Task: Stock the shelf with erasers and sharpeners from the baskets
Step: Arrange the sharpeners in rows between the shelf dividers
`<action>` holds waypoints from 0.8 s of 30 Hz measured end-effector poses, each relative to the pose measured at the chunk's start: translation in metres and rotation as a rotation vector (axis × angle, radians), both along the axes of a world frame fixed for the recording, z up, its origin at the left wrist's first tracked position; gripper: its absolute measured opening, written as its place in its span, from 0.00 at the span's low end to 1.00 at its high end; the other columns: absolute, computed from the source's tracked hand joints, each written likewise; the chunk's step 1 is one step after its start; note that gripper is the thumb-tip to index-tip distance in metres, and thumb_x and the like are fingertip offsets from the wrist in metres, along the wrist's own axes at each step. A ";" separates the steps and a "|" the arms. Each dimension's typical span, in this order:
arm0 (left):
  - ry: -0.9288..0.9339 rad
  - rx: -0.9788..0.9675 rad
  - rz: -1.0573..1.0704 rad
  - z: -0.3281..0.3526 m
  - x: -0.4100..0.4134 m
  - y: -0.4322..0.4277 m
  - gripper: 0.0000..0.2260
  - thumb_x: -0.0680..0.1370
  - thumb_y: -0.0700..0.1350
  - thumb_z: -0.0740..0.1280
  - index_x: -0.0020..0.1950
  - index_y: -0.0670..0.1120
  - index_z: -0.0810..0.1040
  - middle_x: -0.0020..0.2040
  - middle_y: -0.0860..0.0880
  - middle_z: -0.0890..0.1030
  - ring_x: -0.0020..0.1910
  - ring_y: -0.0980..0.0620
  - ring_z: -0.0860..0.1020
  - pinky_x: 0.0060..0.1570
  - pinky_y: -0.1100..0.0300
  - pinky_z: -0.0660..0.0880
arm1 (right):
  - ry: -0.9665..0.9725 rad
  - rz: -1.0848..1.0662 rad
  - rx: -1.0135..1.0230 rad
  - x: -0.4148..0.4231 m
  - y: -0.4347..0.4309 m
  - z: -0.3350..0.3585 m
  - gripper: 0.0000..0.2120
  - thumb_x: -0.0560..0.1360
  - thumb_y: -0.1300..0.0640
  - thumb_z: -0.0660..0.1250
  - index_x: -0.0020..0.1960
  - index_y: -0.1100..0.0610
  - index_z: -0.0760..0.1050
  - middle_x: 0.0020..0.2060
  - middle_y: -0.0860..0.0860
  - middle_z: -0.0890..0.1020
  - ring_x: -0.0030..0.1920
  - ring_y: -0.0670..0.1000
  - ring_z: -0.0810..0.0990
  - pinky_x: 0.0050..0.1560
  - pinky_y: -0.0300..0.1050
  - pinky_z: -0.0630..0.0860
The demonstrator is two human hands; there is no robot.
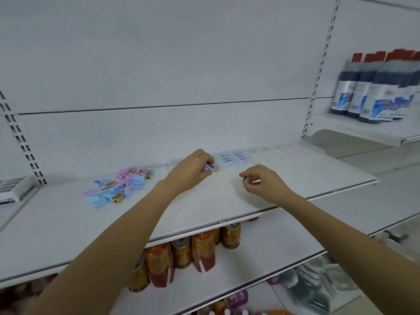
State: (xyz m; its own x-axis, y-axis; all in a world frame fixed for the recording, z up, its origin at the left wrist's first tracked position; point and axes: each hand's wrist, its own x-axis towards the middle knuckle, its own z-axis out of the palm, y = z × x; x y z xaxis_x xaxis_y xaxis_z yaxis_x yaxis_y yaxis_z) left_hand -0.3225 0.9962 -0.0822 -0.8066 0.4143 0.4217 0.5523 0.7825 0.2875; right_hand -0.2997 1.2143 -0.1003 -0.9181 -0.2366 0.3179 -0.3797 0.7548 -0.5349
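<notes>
Grips eraser (211,167) in curled fingers of left hand (192,170), low over shelf (204,214), just beside erasers (234,159) lined at back. Holds right hand (264,181) near, fingers curled narrow, thumb by forefinger; cannot tell if pinching anything, blurred. Sharpeners (118,185) heaped left, same shelf.

Dark bottles (372,87) with red caps and blue-and-white labels crowd a neighbouring shelf (363,133) at upper right, blurred. Beneath, a lower shelf (272,242) carries amber jars (230,235) and orange-and-red packs (202,251) standing upright. A white box (13,189) lies at far left, beside a slotted upright (21,142). Clear packages (318,289) show at bottom right, too blurred to read.
</notes>
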 end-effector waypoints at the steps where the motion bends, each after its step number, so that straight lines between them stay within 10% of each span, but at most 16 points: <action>1: -0.009 -0.008 0.029 0.002 -0.001 0.004 0.09 0.77 0.42 0.65 0.55 0.41 0.76 0.52 0.45 0.75 0.48 0.49 0.74 0.46 0.63 0.67 | -0.006 -0.001 -0.007 -0.002 0.005 -0.001 0.13 0.73 0.64 0.64 0.56 0.58 0.78 0.49 0.48 0.74 0.48 0.49 0.78 0.53 0.33 0.71; 8: 0.038 -0.119 0.138 0.031 -0.026 0.014 0.11 0.77 0.49 0.64 0.54 0.44 0.76 0.50 0.48 0.77 0.44 0.51 0.73 0.45 0.58 0.69 | 0.008 -0.025 -0.101 -0.035 0.025 -0.006 0.09 0.73 0.61 0.67 0.54 0.59 0.79 0.51 0.53 0.77 0.44 0.49 0.78 0.41 0.23 0.68; 24: -0.054 -0.063 0.111 0.002 -0.099 0.052 0.10 0.77 0.39 0.63 0.57 0.42 0.79 0.53 0.42 0.77 0.50 0.47 0.75 0.48 0.64 0.66 | 0.094 0.020 -0.065 -0.130 0.068 -0.003 0.13 0.71 0.69 0.65 0.54 0.61 0.78 0.50 0.56 0.75 0.46 0.47 0.73 0.47 0.27 0.66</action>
State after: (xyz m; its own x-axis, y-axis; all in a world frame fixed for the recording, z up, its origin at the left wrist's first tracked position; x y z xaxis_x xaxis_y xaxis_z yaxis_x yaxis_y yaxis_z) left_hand -0.4219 1.0478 -0.0802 -0.8698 0.3453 0.3523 0.4460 0.8557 0.2624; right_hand -0.4299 1.2826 -0.1037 -0.8789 -0.2311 0.4172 -0.4451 0.7115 -0.5437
